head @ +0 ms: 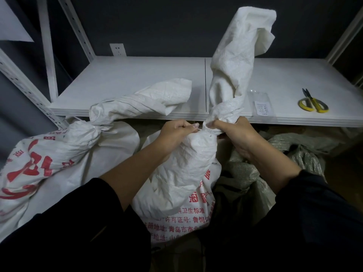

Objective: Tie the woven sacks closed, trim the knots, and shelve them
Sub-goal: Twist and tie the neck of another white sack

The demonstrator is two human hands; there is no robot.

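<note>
A white woven sack (180,173) with red print stands in front of me, its gathered neck twisted upright and its loose top (241,55) rising above the shelf. My right hand (235,132) grips the neck from the right. My left hand (176,132) is curled at the neck's left side and pinches a thin tie there. A second white sack (59,163) with red print lies at the left, its neck bound and its top (153,99) resting on the shelf edge. Yellow-handled scissors (313,104) lie on the shelf at the right.
The white shelf board (127,83) spans the view behind the sacks, framed by white slotted uprights (23,85). A small clear packet with a label (262,105) lies left of the scissors. Grey-green woven sacks (294,152) are heaped at lower right. A wall socket (117,49) sits behind.
</note>
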